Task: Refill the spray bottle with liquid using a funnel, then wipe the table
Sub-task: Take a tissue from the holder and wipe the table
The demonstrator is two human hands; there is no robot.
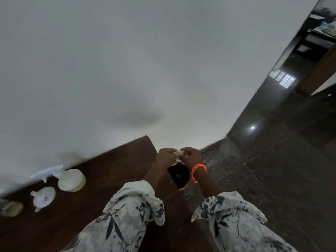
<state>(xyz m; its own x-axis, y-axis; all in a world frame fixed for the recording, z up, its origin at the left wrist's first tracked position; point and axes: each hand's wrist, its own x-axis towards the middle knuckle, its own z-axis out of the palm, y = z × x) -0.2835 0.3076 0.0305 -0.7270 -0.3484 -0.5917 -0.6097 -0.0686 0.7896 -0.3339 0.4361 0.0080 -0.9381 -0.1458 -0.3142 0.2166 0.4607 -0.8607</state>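
Both hands meet past the right end of the dark wooden table (112, 171), above a dark bin (179, 176) on the floor. My left hand (164, 158) and my right hand (191, 157) pinch a small crumpled white wad (179, 154) between their fingertips. An orange bracelet circles my right wrist. On the table's left part, by the wall, stands the spray bottle (70, 179), pale with a white trigger head. In front of it lies a white funnel (43, 198). A blurred greenish container (11, 209) shows at the far left edge.
A white wall runs along the back of the table. Dark polished stone floor (272, 151) spreads to the right, with dark furniture far off at the top right.
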